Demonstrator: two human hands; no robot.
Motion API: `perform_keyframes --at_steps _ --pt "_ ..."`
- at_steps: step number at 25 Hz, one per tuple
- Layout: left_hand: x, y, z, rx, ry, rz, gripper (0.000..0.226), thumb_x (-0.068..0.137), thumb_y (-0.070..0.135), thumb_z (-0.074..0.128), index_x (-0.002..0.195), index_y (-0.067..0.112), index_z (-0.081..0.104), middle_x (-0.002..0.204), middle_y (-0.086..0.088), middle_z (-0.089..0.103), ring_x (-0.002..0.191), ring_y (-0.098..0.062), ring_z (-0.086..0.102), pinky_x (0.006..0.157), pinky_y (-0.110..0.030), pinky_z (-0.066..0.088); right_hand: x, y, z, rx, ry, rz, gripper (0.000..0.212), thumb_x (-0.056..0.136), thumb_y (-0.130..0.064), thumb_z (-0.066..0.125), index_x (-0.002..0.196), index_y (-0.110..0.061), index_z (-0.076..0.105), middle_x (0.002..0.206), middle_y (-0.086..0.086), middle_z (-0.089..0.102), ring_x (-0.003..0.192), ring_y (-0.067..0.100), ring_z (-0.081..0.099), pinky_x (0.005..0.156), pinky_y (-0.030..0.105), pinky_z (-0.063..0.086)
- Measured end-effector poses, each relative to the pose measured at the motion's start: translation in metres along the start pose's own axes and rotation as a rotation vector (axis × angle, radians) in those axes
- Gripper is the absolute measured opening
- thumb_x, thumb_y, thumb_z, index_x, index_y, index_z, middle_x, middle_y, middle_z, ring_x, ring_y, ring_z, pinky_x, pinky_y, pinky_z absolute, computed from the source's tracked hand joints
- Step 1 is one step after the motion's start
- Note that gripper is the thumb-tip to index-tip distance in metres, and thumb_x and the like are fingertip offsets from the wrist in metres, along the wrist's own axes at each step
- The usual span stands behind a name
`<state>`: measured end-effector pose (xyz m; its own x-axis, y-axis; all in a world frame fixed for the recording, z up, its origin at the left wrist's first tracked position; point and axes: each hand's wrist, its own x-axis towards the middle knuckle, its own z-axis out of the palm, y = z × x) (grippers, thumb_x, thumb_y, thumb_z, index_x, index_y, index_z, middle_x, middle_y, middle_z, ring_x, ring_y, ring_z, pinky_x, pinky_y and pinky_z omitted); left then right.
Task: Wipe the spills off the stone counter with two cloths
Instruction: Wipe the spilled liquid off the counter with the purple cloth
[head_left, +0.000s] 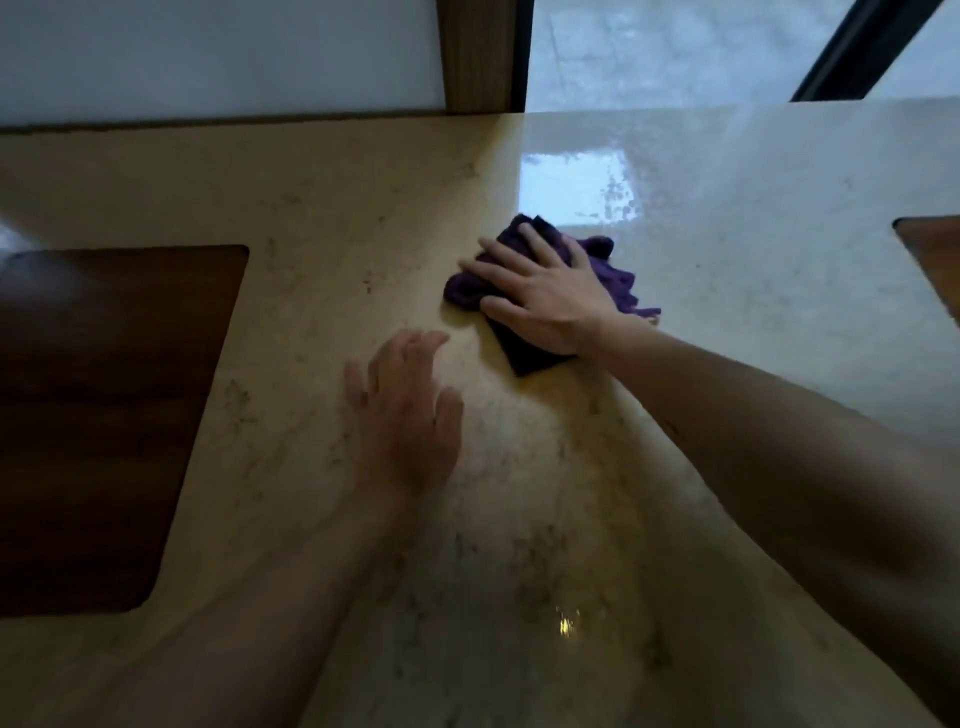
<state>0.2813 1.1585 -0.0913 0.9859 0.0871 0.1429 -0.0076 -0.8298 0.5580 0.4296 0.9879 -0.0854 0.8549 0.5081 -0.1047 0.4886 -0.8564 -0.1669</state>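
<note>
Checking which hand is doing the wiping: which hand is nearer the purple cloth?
Right. The right hand presses flat on the purple cloth; the left hand rests apart on the bare counter, nearer the person.

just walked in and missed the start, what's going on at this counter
A person is wiping a stone counter. The right hand presses flat on a bunched purple cloth, with a darker cloth showing under the palm. The left hand is open, holds nothing, and looks blurred just above or on the stone. A small wet glint shows near the front edge.
</note>
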Motion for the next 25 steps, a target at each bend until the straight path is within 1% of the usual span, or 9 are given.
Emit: perform_keyframes --at_steps 2,5,9,12,16,18,20,23,25 --pt "-0.007 -0.002 -0.009 -0.180 0.042 -0.035 0.056 0.080 0.029 0.039 0.132 0.014 0.053 0.136 -0.010 0.054 0.128 -0.030 0.047 0.112 -0.060 0.025 -0.069 -0.033 0.011 -0.024 0.011 -0.006 0.053 0.098 -0.063 0.019 0.150 -0.055 0.010 0.164 -0.019 0.006 0.152 0.023 -0.007 0.118 0.058 -0.005" --pt "-0.053 -0.006 -0.026 -0.203 0.024 -0.026 0.053 0.081 0.029 0.040 0.128 0.009 0.055 0.132 -0.013 0.056 0.126 -0.032 0.048 0.111 -0.052 0.033 -0.170 -0.092 0.032 -0.034 -0.023 -0.014 0.054 0.098 -0.064 0.016 0.150 -0.054 0.008 0.163 -0.020 0.001 0.151 0.022 -0.013 0.118 0.055 -0.011" --pt "-0.178 -0.016 -0.049 -0.164 -0.055 0.197 0.053 0.085 0.037 0.044 0.125 0.005 0.060 0.128 -0.016 0.060 0.117 -0.037 0.055 0.103 -0.050 0.043 -0.291 -0.163 0.055 -0.020 -0.078 0.061 0.058 0.093 -0.069 0.010 0.148 -0.057 -0.002 0.160 -0.023 -0.011 0.148 0.020 -0.023 0.117 0.055 -0.013" --pt "-0.266 -0.020 -0.074 -0.065 -0.195 0.380 0.053 0.084 0.035 0.050 0.133 0.016 0.056 0.139 -0.007 0.052 0.125 -0.029 0.050 0.104 -0.050 0.043 -0.363 -0.223 0.069 -0.025 0.010 0.144 0.061 0.095 -0.068 0.012 0.153 -0.049 0.007 0.163 -0.018 -0.002 0.151 0.025 -0.012 0.117 0.056 -0.006" --pt "-0.332 -0.021 -0.087 0.049 -0.434 0.444 0.065 0.081 0.034 0.046 0.146 0.029 0.043 0.157 0.005 0.038 0.148 -0.016 0.028 0.120 -0.049 0.025 -0.401 -0.285 0.094 0.000 -0.003 0.334 0.066 0.091 -0.063 0.035 0.150 -0.034 0.034 0.162 -0.006 0.022 0.150 0.034 0.014 0.112 0.063 0.017" --pt "-0.338 -0.027 -0.098 0.134 -0.465 0.452 0.071 0.077 0.037 0.046 0.147 0.030 0.042 0.158 0.008 0.036 0.147 -0.012 0.029 0.117 -0.049 0.031 -0.402 -0.308 0.099 -0.004 -0.018 0.407 0.070 0.088 -0.063 0.037 0.151 -0.033 0.034 0.163 -0.002 0.022 0.149 0.037 0.016 0.111 0.066 0.019" --pt "-0.333 -0.032 -0.110 0.217 -0.498 0.458 0.073 0.078 0.038 0.046 0.150 0.031 0.036 0.161 0.008 0.030 0.148 -0.012 0.027 0.118 -0.048 0.030 -0.395 -0.317 0.102 -0.026 -0.036 0.454 0.071 0.088 -0.064 0.033 0.152 -0.034 0.032 0.163 0.000 0.021 0.148 0.040 0.014 0.110 0.069 0.017" --pt "-0.331 -0.038 -0.126 0.240 -0.575 0.396 0.075 0.086 0.036 0.039 0.157 0.034 0.012 0.166 0.014 0.004 0.152 -0.009 0.005 0.123 -0.041 0.000 -0.389 -0.321 0.097 0.003 -0.027 0.493 0.063 0.096 -0.063 0.023 0.152 -0.036 0.033 0.161 -0.001 0.026 0.147 0.040 0.020 0.109 0.070 0.020" --pt "-0.332 -0.042 -0.131 0.225 -0.564 0.371 0.076 0.085 0.039 0.034 0.157 0.035 0.009 0.166 0.017 -0.002 0.152 -0.008 0.002 0.120 -0.037 -0.007 -0.389 -0.321 0.094 0.043 -0.008 0.508 0.061 0.098 -0.062 0.013 0.150 -0.037 0.035 0.159 -0.002 0.032 0.145 0.039 0.026 0.107 0.069 0.024"
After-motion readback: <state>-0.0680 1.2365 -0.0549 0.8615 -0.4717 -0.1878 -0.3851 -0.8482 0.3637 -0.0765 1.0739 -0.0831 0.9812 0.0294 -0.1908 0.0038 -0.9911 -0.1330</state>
